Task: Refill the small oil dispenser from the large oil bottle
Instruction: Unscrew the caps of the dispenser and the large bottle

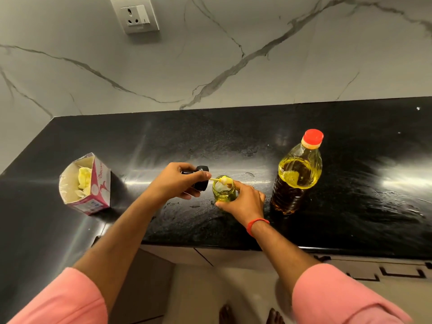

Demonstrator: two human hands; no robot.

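The small oil dispenser (224,192), a green-tinted glass jar, stands open on the black counter (350,183). My right hand (243,201) grips its side. My left hand (180,181) holds the black dispenser top (199,180) just left of the jar; a pale tube with a yellowish tip (224,180) reaches from it over the jar mouth. The large oil bottle (297,174), with a red cap and yellow oil, stands upright and closed to the right of the jar, apart from both hands.
An opened pink and white carton (85,183) with pale contents sits at the left of the counter. A wall socket (135,16) is on the marble backsplash. The counter's front edge runs just below my wrists.
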